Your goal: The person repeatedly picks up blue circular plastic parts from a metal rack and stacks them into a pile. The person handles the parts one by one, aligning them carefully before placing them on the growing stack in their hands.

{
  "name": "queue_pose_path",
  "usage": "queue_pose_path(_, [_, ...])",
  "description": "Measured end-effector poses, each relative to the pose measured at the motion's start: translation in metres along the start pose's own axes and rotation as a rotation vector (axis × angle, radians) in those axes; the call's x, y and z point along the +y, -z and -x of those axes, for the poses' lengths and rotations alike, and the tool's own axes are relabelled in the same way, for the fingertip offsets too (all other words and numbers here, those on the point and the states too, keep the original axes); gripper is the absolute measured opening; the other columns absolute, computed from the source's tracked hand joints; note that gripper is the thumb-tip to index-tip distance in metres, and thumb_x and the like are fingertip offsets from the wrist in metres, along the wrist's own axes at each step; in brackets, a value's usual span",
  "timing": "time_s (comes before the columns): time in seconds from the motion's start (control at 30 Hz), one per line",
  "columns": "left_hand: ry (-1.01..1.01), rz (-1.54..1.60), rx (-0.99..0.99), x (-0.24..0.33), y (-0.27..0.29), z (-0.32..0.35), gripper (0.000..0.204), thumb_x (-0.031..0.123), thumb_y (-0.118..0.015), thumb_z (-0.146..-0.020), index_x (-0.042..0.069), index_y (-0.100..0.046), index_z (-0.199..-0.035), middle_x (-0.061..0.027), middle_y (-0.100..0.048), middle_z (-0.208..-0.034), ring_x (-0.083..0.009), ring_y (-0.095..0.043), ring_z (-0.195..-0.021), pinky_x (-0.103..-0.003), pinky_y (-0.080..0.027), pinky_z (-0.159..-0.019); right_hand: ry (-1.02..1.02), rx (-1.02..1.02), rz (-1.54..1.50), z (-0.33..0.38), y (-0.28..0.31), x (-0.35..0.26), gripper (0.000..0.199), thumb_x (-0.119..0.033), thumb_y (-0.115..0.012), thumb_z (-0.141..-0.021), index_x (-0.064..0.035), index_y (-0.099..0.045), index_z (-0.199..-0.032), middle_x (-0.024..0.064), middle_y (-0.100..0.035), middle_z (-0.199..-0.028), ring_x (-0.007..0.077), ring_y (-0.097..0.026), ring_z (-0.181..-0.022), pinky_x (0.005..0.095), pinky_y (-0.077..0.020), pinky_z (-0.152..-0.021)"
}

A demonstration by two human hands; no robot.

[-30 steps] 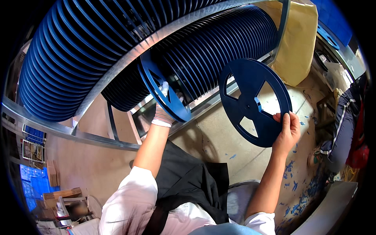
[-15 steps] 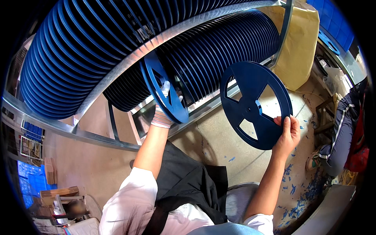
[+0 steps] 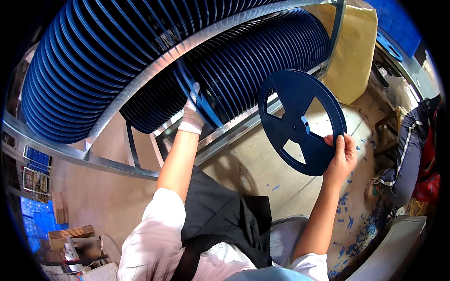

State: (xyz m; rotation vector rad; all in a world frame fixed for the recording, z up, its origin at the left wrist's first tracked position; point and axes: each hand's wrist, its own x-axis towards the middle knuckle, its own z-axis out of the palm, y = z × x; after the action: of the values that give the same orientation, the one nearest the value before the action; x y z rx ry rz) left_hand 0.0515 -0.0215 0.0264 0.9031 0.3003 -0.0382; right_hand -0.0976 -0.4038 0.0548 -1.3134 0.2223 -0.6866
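Observation:
My right hand [image 3: 342, 154], bare, grips the lower right rim of a dark blue plastic reel [image 3: 294, 110]. That reel has wedge-shaped cut-outs and is held up in front of the rack. My left hand [image 3: 192, 110], in a light glove, closes on a second blue reel [image 3: 206, 108] at the lower shelf. This reel stands tilted in a gap of the lower row of reels [image 3: 262, 58]; its far part is hidden among them. Some of the left fingers are hidden behind it.
A metal rack rail [image 3: 154, 70] runs between the lower row and an upper row of blue reels [image 3: 70, 79]. Yellowish sheeting [image 3: 355, 51] hangs at the rack's right end. Blue scraps [image 3: 363, 234] litter the floor. A person's leg [image 3: 405, 159] is at the right.
My left hand has pushed its reel farther into the lower row, and the reel now shows more edge-on. The right-hand reel stays held up with barely any shift.

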Motion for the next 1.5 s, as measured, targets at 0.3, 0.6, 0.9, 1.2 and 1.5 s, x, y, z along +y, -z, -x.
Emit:
queue_pose_path(0.3, [0.242, 0.092, 0.183, -0.026, 0.004, -0.053, 0.071, 0.065, -0.052, -0.085, 0.012, -0.052, -0.132, -0.0099, -0.050, -0.139, -0.0310, -0.044, -0.128, -0.054, -0.029, -0.108, -0.003, -0.002, -0.020, 0.000, -0.001, 0.000, 0.012, -0.010, -0.057, -0.095, 0.0002, -0.061, -0.101, 0.0086, -0.068, -0.082, 0.0142, -0.066, -0.074, 0.0252, -0.0515, -0.073])
queue_pose_path(0.6, [0.206, 0.114, 0.147, -0.033, 0.021, -0.056, 0.063, 0.056, -0.048, -0.090, 0.010, -0.052, -0.133, -0.0085, -0.046, -0.143, -0.0295, -0.042, -0.131, -0.046, -0.029, -0.112, 0.013, -0.005, -0.022, 0.001, -0.005, 0.002, 0.013, -0.010, -0.058, -0.095, 0.0004, -0.061, -0.102, 0.0094, -0.068, -0.082, 0.0154, -0.067, -0.074, 0.0257, -0.0519, -0.072])
queue_pose_path(0.9, [-0.045, -0.111, 0.477, -0.032, 0.036, -0.045, 0.062, 0.059, -0.057, -0.085, 0.016, -0.053, -0.129, -0.0077, -0.055, -0.131, -0.0284, -0.049, -0.116, -0.049, -0.034, -0.105, -0.163, 0.032, -0.202, -0.026, 0.043, 0.006, 0.011, -0.012, -0.058, -0.094, -0.0028, -0.058, -0.101, 0.0117, -0.066, -0.078, 0.0192, -0.066, -0.066, 0.0286, -0.0538, -0.062])
queue_pose_path(1.2, [-0.207, -0.024, 0.420, -0.027, 0.045, 0.057, 0.080, 0.051, -0.066, -0.081, 0.015, -0.035, -0.145, -0.0166, -0.025, -0.152, -0.0321, -0.017, -0.143, -0.049, -0.015, -0.114, -0.325, -0.121, -0.406, -0.040, 0.043, 0.010, 0.010, -0.014, -0.056, -0.095, -0.0047, -0.056, -0.095, 0.0105, -0.064, -0.076, 0.0161, -0.061, -0.059, 0.0268, -0.0524, -0.058])
queue_pose_path(1.5, [-0.593, -0.414, 0.282, -0.035, 0.015, 0.151, 0.054, 0.033, -0.051, -0.097, 0.006, -0.039, -0.142, -0.0105, -0.038, -0.144, -0.0204, -0.036, -0.132, -0.035, -0.025, -0.112, -0.346, -0.192, -0.347, 0.009, -0.029, -0.006, 0.010, -0.013, -0.055, -0.096, -0.0033, -0.055, -0.097, 0.0119, -0.065, -0.079, 0.0177, -0.063, -0.063, 0.0287, -0.0537, -0.063])
